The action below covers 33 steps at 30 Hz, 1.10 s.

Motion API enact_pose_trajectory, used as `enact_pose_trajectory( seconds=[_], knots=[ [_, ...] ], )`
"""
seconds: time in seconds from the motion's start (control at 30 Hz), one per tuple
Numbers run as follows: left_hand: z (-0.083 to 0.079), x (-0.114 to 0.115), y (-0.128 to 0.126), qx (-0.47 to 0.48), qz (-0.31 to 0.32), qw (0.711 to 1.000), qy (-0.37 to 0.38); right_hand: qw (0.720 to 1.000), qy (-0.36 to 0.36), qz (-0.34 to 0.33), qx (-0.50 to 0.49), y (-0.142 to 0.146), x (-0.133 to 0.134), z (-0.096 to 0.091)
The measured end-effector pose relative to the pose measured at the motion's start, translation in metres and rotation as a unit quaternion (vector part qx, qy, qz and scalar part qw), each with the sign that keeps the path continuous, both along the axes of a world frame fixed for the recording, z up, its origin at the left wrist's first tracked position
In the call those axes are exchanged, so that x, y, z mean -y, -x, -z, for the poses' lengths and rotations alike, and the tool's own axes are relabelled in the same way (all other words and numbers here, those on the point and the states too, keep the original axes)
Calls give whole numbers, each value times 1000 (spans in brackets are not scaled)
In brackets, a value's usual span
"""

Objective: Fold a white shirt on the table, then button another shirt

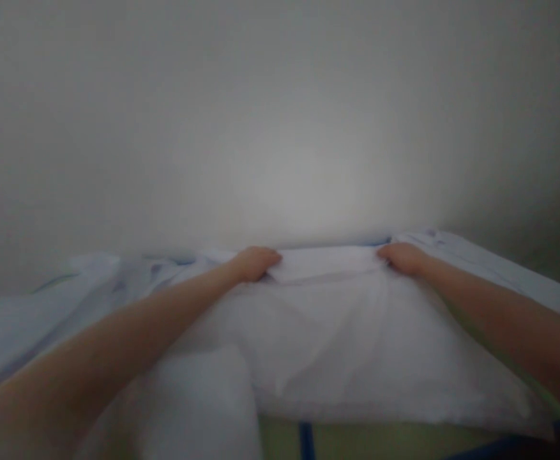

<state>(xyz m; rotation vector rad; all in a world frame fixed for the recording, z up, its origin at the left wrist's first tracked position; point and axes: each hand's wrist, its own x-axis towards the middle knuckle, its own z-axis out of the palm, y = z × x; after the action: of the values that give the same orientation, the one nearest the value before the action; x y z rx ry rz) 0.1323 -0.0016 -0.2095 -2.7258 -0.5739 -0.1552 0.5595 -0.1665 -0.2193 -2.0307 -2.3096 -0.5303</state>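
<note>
A large white cloth (pixel 327 338) is spread between my hands, its far edge folded into a band near the wall. My left hand (pixel 259 262) grips that edge left of the middle, fingers closed on the fabric. Some distance to the right, my right hand (pixel 401 257) pinches the same edge, thumb and fingers pressed together. Below the hands the cloth hangs or lies in soft creases toward me; blur hides its finer detail. One part of white fabric (pixel 203 409) comes nearer to me at lower left, and I cannot tell whether it belongs to the same cloth.
A plain grey wall (pixel 280 128) rises behind the cloth. More white fabric lies at the left (pixel 54 313) and a flat white piece (pixel 495 262) at the right. Underneath shows a green surface (pixel 366 441) with blue bands (pixel 307 441).
</note>
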Motion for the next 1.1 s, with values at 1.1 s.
enact_pose_trajectory(
  seconds=[1.1],
  knots=[
    [-83, -49, -12, 168, -192, 941, 224, 993, -47, 103, -39, 2, 3, -91]
  ],
)
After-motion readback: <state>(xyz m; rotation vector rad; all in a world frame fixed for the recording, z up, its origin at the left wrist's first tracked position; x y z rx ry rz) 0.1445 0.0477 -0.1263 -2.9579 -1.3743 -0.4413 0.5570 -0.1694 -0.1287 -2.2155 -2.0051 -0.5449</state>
